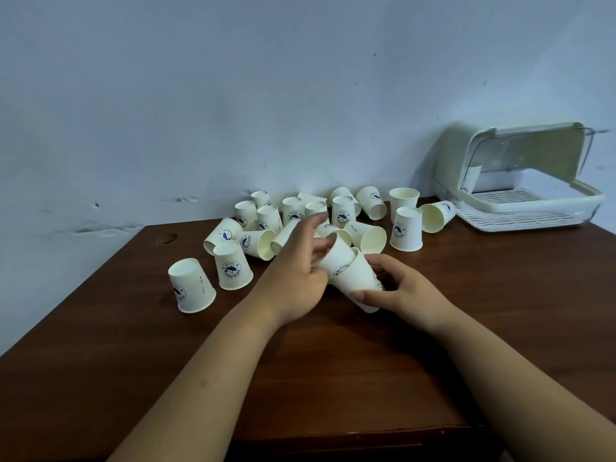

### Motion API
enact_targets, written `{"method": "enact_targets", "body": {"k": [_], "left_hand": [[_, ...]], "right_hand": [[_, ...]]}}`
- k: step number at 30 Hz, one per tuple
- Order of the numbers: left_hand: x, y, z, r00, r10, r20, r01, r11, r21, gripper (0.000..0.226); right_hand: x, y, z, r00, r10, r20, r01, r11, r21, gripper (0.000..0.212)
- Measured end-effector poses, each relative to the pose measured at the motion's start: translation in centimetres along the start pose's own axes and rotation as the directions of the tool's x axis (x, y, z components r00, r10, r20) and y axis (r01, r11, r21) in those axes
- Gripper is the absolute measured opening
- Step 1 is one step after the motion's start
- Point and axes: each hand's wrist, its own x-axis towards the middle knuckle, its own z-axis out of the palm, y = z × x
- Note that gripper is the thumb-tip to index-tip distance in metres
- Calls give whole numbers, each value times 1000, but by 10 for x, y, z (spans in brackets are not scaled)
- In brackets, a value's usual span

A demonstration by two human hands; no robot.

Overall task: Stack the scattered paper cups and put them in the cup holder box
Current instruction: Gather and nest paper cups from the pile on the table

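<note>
Paper cups point(336, 215), white with a blue round logo, lie scattered across the middle of the frame on a dark brown wooden counter point(333, 361); some stand mouth-down, others lie on their sides, and one at right of centre stands mouth-up. Just below the scatter, the left hand point(293, 278) has its grip clenched around one cup point(336, 253) and is fitting it against a second cup point(358, 278), which the right hand point(403, 291) grasps from below and from the right; how deeply the two are nested cannot be told. The cup holder box point(520, 181), a pale plastic case with its clear lid raised, sits at the right edge of the frame on the counter's far corner; a short stack of cups point(471, 176) already stands at its left inside wall. Judged from this, the task is early: roughly twenty loose cups remain to be stacked and boxed. Behind the counter runs a plain bluish-white wall point(233, 95) with small scuffs and chipped paint.
</note>
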Motion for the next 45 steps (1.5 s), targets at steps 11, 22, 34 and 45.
{"method": "enact_targets", "body": {"k": [11, 22, 34, 45], "left_hand": [[15, -24, 24, 972, -25, -233, 13, 999, -53, 55], [29, -61, 39, 973, -82, -215, 168, 891, 422, 85], [39, 7, 21, 879, -117, -463, -16, 962, -272, 55], [38, -8, 52, 967, -150, -204, 87, 954, -288, 39]], "right_hand": [[0, 3, -2, 992, -39, -120, 42, 999, 21, 54], [3, 6, -9, 956, 4, -294, -7, 1000, -9, 59], [1, 5, -8, 972, 0, -236, -3, 1000, -15, 73], [2, 9, -9, 976, -39, -216, 30, 999, -43, 61]]}}
